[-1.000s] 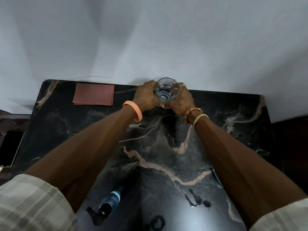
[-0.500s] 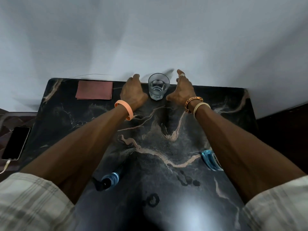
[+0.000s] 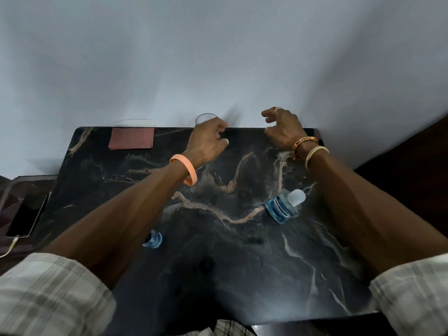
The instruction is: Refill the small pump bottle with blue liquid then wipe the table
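Half a second ago both hands flanked the glass; now they have drawn apart and the view has shifted, so the glass (image 3: 206, 118) sits mostly behind the left hand, only its rim showing at the table's far edge.

At the far left of the frame one phone (image 3: 25, 218) lies on a lower surface, a cable plugged in at its near end, its upper part blurred. In the upper left of the table (image 3: 218, 275) lies one folded reddish cloth (image 3: 131, 138).

The left hand (image 3: 206, 141), an orange band (image 3: 184, 169) on the wrist, hangs in the upper middle with fingers loosely curled, holding nothing. Whether it touches the glass cannot be told. Below it, under the forearm, one small pump bottle (image 3: 152, 239) with blue liquid lies at the lower left of the table — only its end shows; the pump is hidden.

Right of centre one larger blue bottle (image 3: 283, 207) with a pale cap stands clear of both arms; its label is too blurred to read.

The right hand (image 3: 283, 128), upper right, is half open and empty, with a ring on one finger and two bands (image 3: 309, 147) on the wrist.

Two plaid sleeves — left (image 3: 48, 294) and right (image 3: 412, 294) — are cut off by the bottom corners.
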The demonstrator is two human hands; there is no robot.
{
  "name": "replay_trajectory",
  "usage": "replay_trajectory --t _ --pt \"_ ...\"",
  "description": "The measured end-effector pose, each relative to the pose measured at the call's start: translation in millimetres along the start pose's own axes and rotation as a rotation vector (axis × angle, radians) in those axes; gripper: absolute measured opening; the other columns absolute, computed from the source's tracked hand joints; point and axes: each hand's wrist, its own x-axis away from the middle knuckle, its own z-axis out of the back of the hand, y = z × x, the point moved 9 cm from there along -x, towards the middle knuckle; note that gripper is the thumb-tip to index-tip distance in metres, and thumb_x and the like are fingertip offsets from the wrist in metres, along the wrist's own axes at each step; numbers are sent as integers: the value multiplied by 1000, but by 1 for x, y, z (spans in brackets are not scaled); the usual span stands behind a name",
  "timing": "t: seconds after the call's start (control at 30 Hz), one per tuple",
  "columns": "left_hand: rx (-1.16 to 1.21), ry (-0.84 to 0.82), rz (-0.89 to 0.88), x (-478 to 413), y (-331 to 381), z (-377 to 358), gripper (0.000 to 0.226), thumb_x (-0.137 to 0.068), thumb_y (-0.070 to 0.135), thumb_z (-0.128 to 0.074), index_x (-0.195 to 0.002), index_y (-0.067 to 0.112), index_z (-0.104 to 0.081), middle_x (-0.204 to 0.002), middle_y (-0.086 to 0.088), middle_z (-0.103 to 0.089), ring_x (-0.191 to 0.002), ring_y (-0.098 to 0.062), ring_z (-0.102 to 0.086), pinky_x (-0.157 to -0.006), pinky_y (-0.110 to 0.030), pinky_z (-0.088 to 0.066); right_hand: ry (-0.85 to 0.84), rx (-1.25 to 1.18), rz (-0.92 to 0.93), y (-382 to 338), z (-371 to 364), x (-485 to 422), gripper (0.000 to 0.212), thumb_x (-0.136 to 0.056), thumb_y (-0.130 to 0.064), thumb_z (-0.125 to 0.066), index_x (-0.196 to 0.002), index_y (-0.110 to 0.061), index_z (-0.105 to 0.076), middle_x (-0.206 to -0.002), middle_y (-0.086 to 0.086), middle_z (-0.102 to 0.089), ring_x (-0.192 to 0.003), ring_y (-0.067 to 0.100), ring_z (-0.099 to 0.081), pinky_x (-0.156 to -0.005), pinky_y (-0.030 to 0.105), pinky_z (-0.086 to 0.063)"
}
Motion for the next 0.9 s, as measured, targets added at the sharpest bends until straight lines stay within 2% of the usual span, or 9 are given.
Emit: replay_trajectory --t 0.1,0.2,0.27,0.33,0.4,0.5,0.57,0.77,0.9 --pt "58 -105 3 25 12 -38 43 -82 12 -75 -123 16 -62 -118 -2 -66 -97 -13 -64 -87 -23 -53 18 -11 -74 36 27 26 46 -89 3 -55 -133 -12 -58 -127 9 -63 -117 26 -59 -101 34 -47" --pt "106 -218 28 55 16 -81 56 -76 13 -83 -127 17 -60 -122 -2 -65 -101 -17 -64 -93 -36 -55 14 -75 -98 65 42 60 38 -92 -1 -56 -128 -11 -60 -119 9 -65 -110 24 -62 -97 37 -53" --pt "149 -306 36 79 20 -111 73 -70 20 -88 -135 19 -54 -132 -1 -60 -113 -17 -60 -96 -37 -53 -4 -131 -39 74 42 88 33 -96 -15 -59 -129 -12 -59 -118 8 -66 -103 18 -63 -89 33 -55" --pt "92 -345 -26 98 29 -138 91 -64 33 -90 -142 21 -45 -141 0 -52 -122 -16 -53 -101 -34 -48 -56 -135 59 72 33 119 38 -98 -35 -57 -132 -19 -57 -119 1 -65 -100 10 -62 -82 22 -51" --pt "47 -338 -75 111 40 -160 98 -58 45 -89 -142 25 -42 -141 3 -49 -124 -12 -48 -103 -31 -43 -104 22 162 71 20 142 46 -97 -49 -52 -137 -25 -52 -126 -2 -61 -100 6 -60 -81 20 -48" --pt "56 -256 -66 121 50 -177 84 -53 53 -87 -124 29 -50 -124 7 -54 -110 -9 -54 -91 -28 -50 -180 254 229 73 -9 160 52 -97 -54 -46 -144 -33 -42 -131 -3 -51 -105 12 -57 -87 31 -52" --pt "56 -192 -49 123 54 -183 74 -56 48 -87 -119 27 -54 -117 6 -56 -104 -12 -57 -88 -29 -52 -207 329 237 77 -25 165 47 -100 -49 -41 -144 -33 -40 -125 -4 -48 -105 14 -56 -83 29 -49" --pt "70 -108 -26 118 53 -183 56 -65 34 -86 -114 20 -62 -114 1 -62 -103 -16 -61 -91 -33 -53 -115 360 283 75 -35 167 35 -104 -41 -34 -133 -27 -50 -122 -3 -52 -105 17 -57 -86 37 -53" --pt "62 -105 -37 117 54 -182 54 -66 29 -85 -115 21 -62 -113 0 -62 -103 -17 -61 -91 -34 -54 -28 253 269 71 -30 170 29 -103 -38 -43 -123 -25 -59 -115 -2 -56 -99 16 -59 -81 36 -53"
